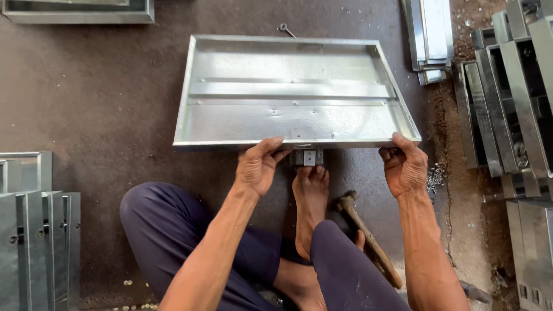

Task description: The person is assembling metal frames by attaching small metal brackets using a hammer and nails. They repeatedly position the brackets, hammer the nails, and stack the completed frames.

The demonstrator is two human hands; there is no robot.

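A shallow rectangular sheet-metal tray [288, 121] with folded rims lies over the brown floor in front of me. My left hand [257, 165] grips its near rim at the middle, thumb over the edge. My right hand [405, 167] grips the same rim at its near right corner. Under the near rim a small metal block [309, 157] sits on the floor, and my bare foot [310, 201] rests just behind it. A wooden-handled hammer [368, 239] lies on the floor between my foot and my right arm.
Stacks of similar metal trays and frames stand at the right [512, 103], top right [429, 34], top left [80, 11] and lower left [34, 230]. A small metal pin [285, 29] lies beyond the tray. Metal shavings [436, 175] litter the floor.
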